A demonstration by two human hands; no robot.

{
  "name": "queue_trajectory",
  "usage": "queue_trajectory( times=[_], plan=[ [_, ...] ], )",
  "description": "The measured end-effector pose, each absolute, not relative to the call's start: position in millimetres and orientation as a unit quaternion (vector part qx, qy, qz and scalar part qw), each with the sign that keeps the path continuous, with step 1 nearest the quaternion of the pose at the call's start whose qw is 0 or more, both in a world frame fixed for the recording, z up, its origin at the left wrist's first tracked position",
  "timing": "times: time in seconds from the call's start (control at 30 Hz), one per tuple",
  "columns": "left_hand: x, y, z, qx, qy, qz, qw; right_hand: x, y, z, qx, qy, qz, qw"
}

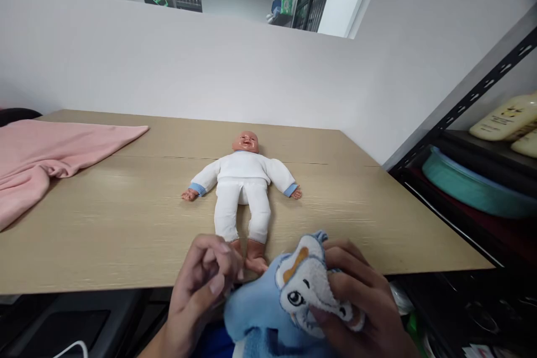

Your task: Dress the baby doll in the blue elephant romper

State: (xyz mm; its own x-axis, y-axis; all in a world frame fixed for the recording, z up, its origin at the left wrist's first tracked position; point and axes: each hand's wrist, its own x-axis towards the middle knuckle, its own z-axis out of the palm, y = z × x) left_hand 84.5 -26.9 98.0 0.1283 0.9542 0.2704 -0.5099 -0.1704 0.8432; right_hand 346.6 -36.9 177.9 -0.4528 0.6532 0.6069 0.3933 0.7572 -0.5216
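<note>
A blue plush item with a white animal face (308, 291), one embroidered eye and an orange patch, is held at the table's near edge. My right hand (361, 296) grips it from the right, its fingers wrapped over the face. On the plush's left side is my left hand (205, 274), palm partly turned up, with fingers loosely curled and the thumb apart; nothing shows inside it. Beyond both hands a baby doll (243, 170) lies on its back in white clothes with blue cuffs, arms spread and bare feet towards me. My left fingertips overlap one foot in view; contact is unclear.
The wooden table (126, 224) carries a pink cloth (62, 145) at the left. A black shelf (444, 140) on the right holds cream bottles (503, 117) and a teal basin (470, 184). A white wall (188, 67) rises behind the table.
</note>
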Motion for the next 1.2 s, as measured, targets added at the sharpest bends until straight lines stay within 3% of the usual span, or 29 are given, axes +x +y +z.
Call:
queue_trajectory(
  times=[0.27,0.63,0.83,0.97,1.07,1.2],
  plan=[
    [99.4,-16.7,142.6,0.408,0.201,0.644,0.615,324.3,-21.9,198.6,-0.266,-0.872,0.181,0.370],
    [108.6,-20.2,142.3,0.439,0.087,0.650,0.614,321.6,-24.9,199.0,-0.271,-0.838,0.245,0.405],
    [103.0,-18.6,132.9,0.505,0.122,0.647,0.558,317.2,-23.7,196.5,-0.271,-0.840,0.269,0.385],
    [83.6,-5.1,143.9,0.667,0.196,0.542,0.472,311.4,-21.9,198.7,-0.278,-0.815,0.314,0.401],
    [70.2,6.8,160.1,0.728,0.189,0.453,0.478,306.8,-16.1,204.9,-0.298,-0.804,0.332,0.395],
    [60.5,16.8,176.9,0.751,0.200,0.434,0.456,305.8,-2.8,215.8,-0.364,-0.807,0.298,0.358]
  ],
)
